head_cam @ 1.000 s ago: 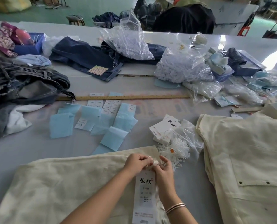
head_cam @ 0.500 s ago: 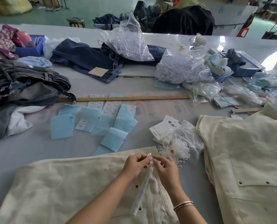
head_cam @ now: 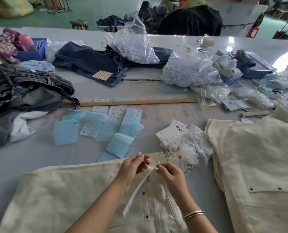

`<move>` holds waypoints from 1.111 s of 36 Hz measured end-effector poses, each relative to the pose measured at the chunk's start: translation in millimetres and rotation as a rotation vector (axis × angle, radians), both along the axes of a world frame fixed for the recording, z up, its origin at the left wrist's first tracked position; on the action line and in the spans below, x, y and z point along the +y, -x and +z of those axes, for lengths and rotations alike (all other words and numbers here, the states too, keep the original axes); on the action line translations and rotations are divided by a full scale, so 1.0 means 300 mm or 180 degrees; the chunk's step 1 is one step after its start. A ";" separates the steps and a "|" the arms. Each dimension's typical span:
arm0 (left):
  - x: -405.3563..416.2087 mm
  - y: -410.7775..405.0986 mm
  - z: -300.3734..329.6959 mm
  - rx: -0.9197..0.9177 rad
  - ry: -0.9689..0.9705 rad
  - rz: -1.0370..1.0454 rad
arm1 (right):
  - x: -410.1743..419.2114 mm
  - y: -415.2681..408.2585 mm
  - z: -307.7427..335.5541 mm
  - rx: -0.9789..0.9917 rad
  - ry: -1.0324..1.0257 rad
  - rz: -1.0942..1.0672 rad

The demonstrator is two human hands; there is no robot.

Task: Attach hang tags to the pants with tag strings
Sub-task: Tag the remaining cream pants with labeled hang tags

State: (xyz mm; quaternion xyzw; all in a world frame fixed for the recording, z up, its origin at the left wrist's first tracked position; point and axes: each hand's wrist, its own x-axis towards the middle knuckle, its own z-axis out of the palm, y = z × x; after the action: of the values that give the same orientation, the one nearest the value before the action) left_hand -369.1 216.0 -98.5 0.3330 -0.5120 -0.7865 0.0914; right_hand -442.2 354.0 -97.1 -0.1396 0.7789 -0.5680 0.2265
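Observation:
Cream pants (head_cam: 59,195) lie flat at the table's near edge. Above their waistband my left hand (head_cam: 131,167) pinches one white end of a tag string (head_cam: 140,156). My right hand (head_cam: 171,174) pinches the string's other end, which sticks up between its fingers. A long white hang tag (head_cam: 138,194) dangles edge-on from the string between both hands, over the pants' front. A bundle of spare white tag strings (head_cam: 183,154) and a stack of hang tags (head_cam: 171,133) sit just beyond my right hand.
A second pair of cream pants (head_cam: 257,165) lies to the right. Light blue papers and size labels (head_cam: 103,126) are spread mid-table before a wooden ruler (head_cam: 131,103). Dark jeans (head_cam: 22,91) are piled at the left; plastic bags (head_cam: 190,71) of supplies crowd the back right.
My hands have drawn apart, each with a string end pulled up. The hang tag turned from face-up to edge-on and now hangs slanting below them.

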 end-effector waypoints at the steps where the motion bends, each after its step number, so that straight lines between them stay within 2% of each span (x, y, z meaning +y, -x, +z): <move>1: -0.008 -0.005 0.007 0.0016 0.0063 -0.0073 | -0.002 -0.001 0.004 0.0028 0.0010 0.0013; 7: -0.010 -0.045 0.021 -0.0072 0.0285 -0.0293 | -0.033 -0.013 0.012 0.0621 -0.0294 0.0280; 11: -0.001 -0.061 0.027 -0.0097 0.0033 -0.0239 | -0.041 -0.024 0.017 0.1098 -0.0605 0.0474; 15: 0.003 -0.071 0.028 -0.0070 -0.0173 -0.0155 | -0.042 -0.036 0.024 0.1259 -0.0743 0.0557; 19: 0.019 -0.078 0.032 -0.0059 0.0021 -0.0150 | -0.059 -0.052 0.042 0.1473 -0.0802 0.0687; 23: 0.041 -0.092 0.024 0.0055 -0.0008 -0.0166 | -0.073 -0.069 0.043 0.1436 -0.0826 0.0709; 27: 0.041 -0.105 0.007 -0.0047 0.0081 -0.0083 | -0.063 -0.068 0.035 0.1223 -0.0856 0.0654; 32: 0.051 -0.120 -0.004 -0.0121 -0.0027 0.0075 | -0.051 -0.067 0.033 0.1291 -0.0897 0.0681; 35: 0.062 -0.121 -0.017 -0.0154 -0.0329 0.0434 | -0.050 -0.070 0.035 0.1472 -0.0932 0.0638; 40: 0.072 -0.118 -0.034 -0.0127 -0.1468 0.1027 | -0.052 -0.080 0.035 0.1661 -0.1080 0.0871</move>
State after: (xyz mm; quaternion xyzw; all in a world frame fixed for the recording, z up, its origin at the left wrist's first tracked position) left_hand -333.6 237.6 -108.6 0.4376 -0.2616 -0.8508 0.1271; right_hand -418.1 338.2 -86.7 -0.3437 0.8681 -0.3397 0.1137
